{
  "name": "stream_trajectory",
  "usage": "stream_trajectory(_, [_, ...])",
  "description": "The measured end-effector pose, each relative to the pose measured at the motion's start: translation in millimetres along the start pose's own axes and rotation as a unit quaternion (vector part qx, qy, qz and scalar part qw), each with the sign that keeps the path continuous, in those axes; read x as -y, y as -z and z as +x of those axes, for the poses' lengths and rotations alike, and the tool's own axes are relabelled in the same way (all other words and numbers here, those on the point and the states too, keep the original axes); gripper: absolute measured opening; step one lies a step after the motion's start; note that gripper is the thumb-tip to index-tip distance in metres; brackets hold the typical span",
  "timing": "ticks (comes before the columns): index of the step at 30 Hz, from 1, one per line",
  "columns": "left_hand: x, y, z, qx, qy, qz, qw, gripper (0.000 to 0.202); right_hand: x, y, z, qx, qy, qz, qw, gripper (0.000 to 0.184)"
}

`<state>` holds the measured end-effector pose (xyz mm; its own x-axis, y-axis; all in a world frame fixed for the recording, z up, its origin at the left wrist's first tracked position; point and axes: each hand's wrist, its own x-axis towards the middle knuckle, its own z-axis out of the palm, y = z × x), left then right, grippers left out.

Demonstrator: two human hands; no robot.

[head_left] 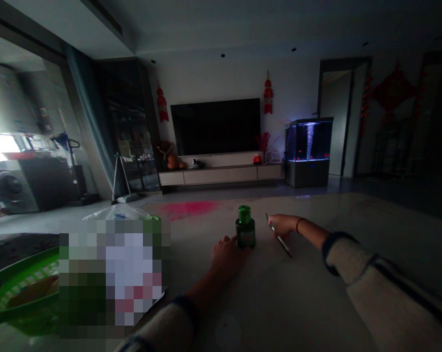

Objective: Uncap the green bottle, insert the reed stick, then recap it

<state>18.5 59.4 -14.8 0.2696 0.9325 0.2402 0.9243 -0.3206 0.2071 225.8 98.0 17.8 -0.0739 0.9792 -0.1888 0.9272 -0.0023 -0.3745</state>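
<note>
A small green bottle (245,235) with a shiny green cap stands upright on the pale table (279,303). My left hand (226,254) rests on the tabletop and grips the bottle's base from the left, its thumb across the front; the bottle partly hides the fingertips. To the right of the bottle, my right hand (284,225) is closed on a slim pen-like stick (282,244), dark at the ends and lighter along the middle. The stick slants down to the right, its lower tip close to the tabletop. Whether it is a pen or a brush I cannot tell.
At the left are a green plastic basket (23,278), a clear plastic bag (114,211) and a blurred-out patch. A pink patch (187,209) shows on the far table. Beyond stand a low TV cabinet (221,175) and a lit fish tank (309,142).
</note>
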Motion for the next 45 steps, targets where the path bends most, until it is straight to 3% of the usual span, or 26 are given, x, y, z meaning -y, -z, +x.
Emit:
stream_trajectory(5, [-0.3,-2.5,0.6,-0.014,0.005,-0.011,1.0,0.045,17.1,-11.9,1.3,-0.069,0.051,-0.017,0.996,0.038])
stream_trajectory(9, [1.4,-3.0,-0.1,-0.045,0.032,-0.055,0.997,0.047,22.8,-5.2,-4.8,-0.138,0.085,-0.042,0.986,0.027])
stream_trajectory(11, [1.2,-0.4,-1.0,-0.054,0.058,-0.07,0.994,0.035,24.4,1.7,-11.4,-0.194,0.101,-0.079,0.973,0.015])
stream_trajectory(14, [-1.4,5.7,-3.5,-0.035,0.059,-0.066,0.995,0.018,24.0,6.4,-26.5,-0.276,0.119,-0.171,0.938,0.02])
stream_trajectory(16, [-3.8,9.3,-6.9,-0.02,0.036,-0.066,0.997,0.021,20.4,1.7,-39.8,-0.291,0.148,-0.23,0.917,0.021])
stream_trajectory(19, [-5.4,12.3,-15.7,-0.021,-0.019,-0.059,0.998,0.021,10.1,-15.2,-61.7,-0.28,0.255,-0.306,0.873,0.02])
stream_trajectory(23, [-0.1,16.2,-32.0,-0.016,-0.104,-0.028,0.994,0.021,-2.7,-37.1,-81.1,-0.291,0.347,-0.361,0.815,0.022])
stream_trajectory(28, [9.2,27.2,-43.5,0.02,-0.316,0.129,0.94,0.025,-8.8,-40.1,-79.9,-0.342,0.403,-0.378,0.76,0.024])
stream_trajectory(30, [10.5,31.1,-42.5,0.028,-0.357,0.171,0.918,0.025,-11.2,-37.1,-77.1,-0.352,0.411,-0.38,0.75,0.025])
stream_trajectory(36, [12.3,30.0,-36.2,-0.003,-0.369,0.207,0.906,0.019,-15.9,-30.5,-77.0,-0.372,0.441,-0.375,0.725,0.027])
stream_trajectory(42, [18.3,18.5,-32.9,-0.078,-0.375,0.182,0.905,0.019,-15.1,-32.0,-75.6,-0.426,0.465,-0.384,0.674,0.026])
stream_trajectory(45, [19.7,15.6,-31.8,-0.101,-0.389,0.18,0.898,0.021,-16.5,-33.8,-72.9,-0.426,0.473,-0.389,0.665,0.024])
